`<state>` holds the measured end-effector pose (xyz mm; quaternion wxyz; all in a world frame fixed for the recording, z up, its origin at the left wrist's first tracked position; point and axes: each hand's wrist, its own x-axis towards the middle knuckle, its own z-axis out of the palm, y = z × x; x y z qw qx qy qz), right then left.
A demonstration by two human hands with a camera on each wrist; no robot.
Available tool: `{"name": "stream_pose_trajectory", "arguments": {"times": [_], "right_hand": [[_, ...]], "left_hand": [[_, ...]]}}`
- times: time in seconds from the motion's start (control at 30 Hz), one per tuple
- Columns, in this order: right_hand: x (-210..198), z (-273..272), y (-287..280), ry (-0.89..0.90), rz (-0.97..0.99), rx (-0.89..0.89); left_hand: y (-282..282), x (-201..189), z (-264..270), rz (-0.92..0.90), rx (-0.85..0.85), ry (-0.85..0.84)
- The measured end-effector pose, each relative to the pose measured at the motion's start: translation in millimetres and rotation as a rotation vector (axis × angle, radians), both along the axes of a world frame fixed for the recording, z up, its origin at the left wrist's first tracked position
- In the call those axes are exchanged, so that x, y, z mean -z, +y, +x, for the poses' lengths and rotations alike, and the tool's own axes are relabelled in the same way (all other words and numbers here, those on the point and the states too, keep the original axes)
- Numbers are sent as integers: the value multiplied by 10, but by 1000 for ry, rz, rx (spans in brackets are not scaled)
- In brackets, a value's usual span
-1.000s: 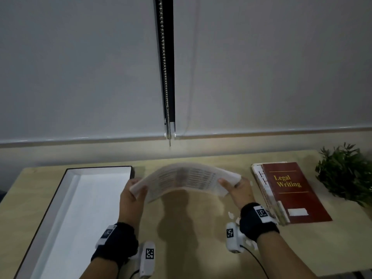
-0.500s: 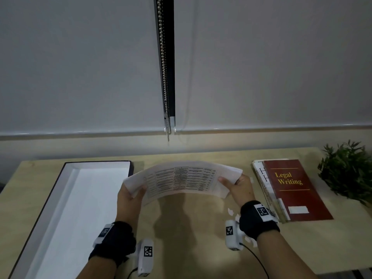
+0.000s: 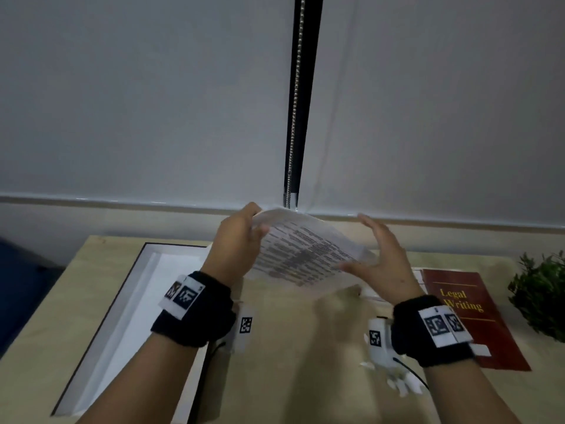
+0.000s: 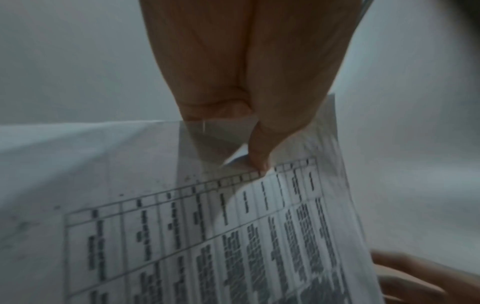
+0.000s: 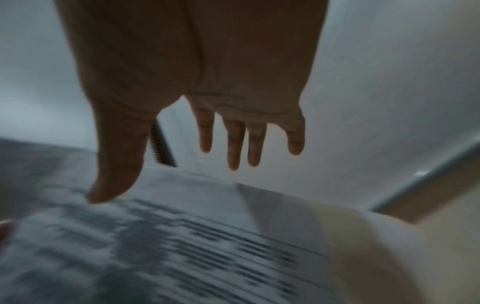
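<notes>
While the left hand [image 3: 237,243] pinches the stack of printed sheets [image 3: 305,255] at its far left corner, thumb on top and fingers curled beneath, the right hand [image 3: 385,264] is spread wide at the stack's opposite edge. The left wrist view shows that thumb [image 4: 259,156] pressed onto the top page, just above the printed table. In the right wrist view the right hand's fingers [image 5: 233,144] are straight and apart. Its thumb [image 5: 109,185] hangs close over the sheets [image 5: 182,236], and whether it touches them cannot be told.

The sheets are held in the air above the wooden table [image 3: 290,377], just right of the open white-lined box [image 3: 131,316], with their left edge over the box's right wall. Their long axis runs across, away from the box, with the end nearest the box held high and the far end sagging. The box's own long axis runs away from the person. If the sheets are meant for the box, they would probably have to swing a quarter turn and travel left. The left hand is nearer the box and alone has a sure hold, so it would likely lead. The loose far end could flop or fan without support.

A red "Legal Writing" book [image 3: 467,316] lies well right of the box, and a small green plant [image 3: 541,295] stands beyond the book.
</notes>
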<state>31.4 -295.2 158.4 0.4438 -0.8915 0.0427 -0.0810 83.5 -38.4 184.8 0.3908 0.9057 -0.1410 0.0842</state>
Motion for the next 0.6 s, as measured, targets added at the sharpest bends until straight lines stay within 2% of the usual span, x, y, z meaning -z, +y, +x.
{"name": "stream_pose_trajectory", "arguments": {"times": [0.07, 0.17, 0.3, 0.37, 0.4, 0.43, 0.5, 0.53, 0.6], "right_hand": [[-134, 56, 259, 39, -41, -148], [-214, 86, 449, 25, 125, -153], [-148, -15, 361, 9, 379, -76], [-19, -75, 293, 46, 467, -36], [47, -103, 276, 72, 501, -11], [120, -126, 258, 95, 529, 7], [240, -169, 258, 137, 555, 47], [259, -191, 280, 148, 564, 62], [275, -215, 316, 138, 584, 78]], "left_hand": [[-157, -227, -39, 99, 101, -93], [-284, -353, -131, 161, 165, -212], [-37, -128, -155, 53, -120, -320], [130, 86, -177, -67, -236, -242], [165, 186, -207, -155, -259, -143], [170, 269, -240, -273, -241, -4], [125, 417, -294, -539, -76, 245], [104, 484, -305, -589, -1, 281], [79, 561, -315, -561, 17, 197]]}}
